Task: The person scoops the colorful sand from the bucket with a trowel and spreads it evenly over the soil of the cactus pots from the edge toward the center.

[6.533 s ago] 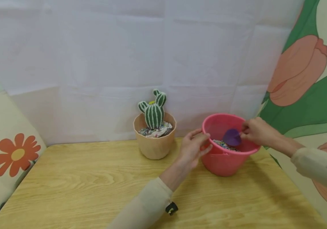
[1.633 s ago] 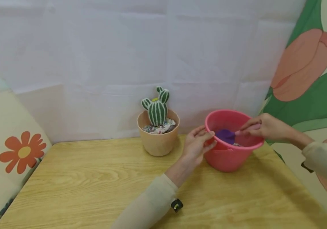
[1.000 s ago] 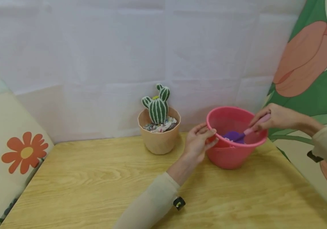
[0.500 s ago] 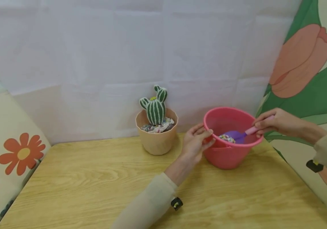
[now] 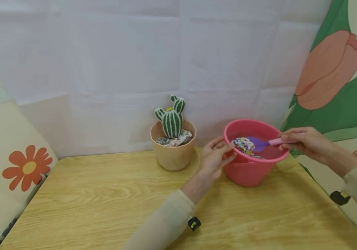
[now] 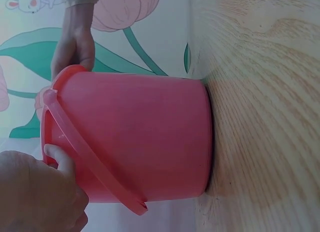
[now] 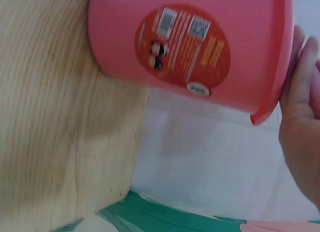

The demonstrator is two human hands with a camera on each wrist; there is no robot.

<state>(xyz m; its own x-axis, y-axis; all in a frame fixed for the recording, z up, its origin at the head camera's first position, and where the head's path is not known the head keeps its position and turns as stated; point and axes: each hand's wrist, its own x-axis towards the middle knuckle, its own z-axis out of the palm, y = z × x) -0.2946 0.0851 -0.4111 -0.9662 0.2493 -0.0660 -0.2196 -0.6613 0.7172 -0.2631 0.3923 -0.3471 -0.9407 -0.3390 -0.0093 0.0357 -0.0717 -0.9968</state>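
At the table's right stands a pink bucket (image 5: 248, 175), its swing handle hanging down the side in the left wrist view. My left hand (image 5: 211, 158) grips the bucket's left rim, the thumb (image 6: 60, 159) hooked over the edge. Across the opposite rim, my right hand (image 5: 311, 142) holds the pink handle of a toy shovel (image 5: 258, 143). Its purple blade lies level within the bucket's mouth, heaped with small multicoloured grains (image 5: 243, 144). More grains show below the blade; the bucket's bottom is hidden.
Left of the bucket, a beige pot (image 5: 175, 158) holds a green striped cactus figure (image 5: 172, 124) amid grains and a whitish crumpled patch. Both stand near the back edge of the wooden table (image 5: 103, 201), before a white sheet (image 5: 119, 69). A flower-patterned wall (image 5: 331, 69) borders the right.
The shovel has gone down into the grains and come up loaded, its blade now nearer the left rim. My right hand has tilted its handle flatter. My left hand stays on the rim.
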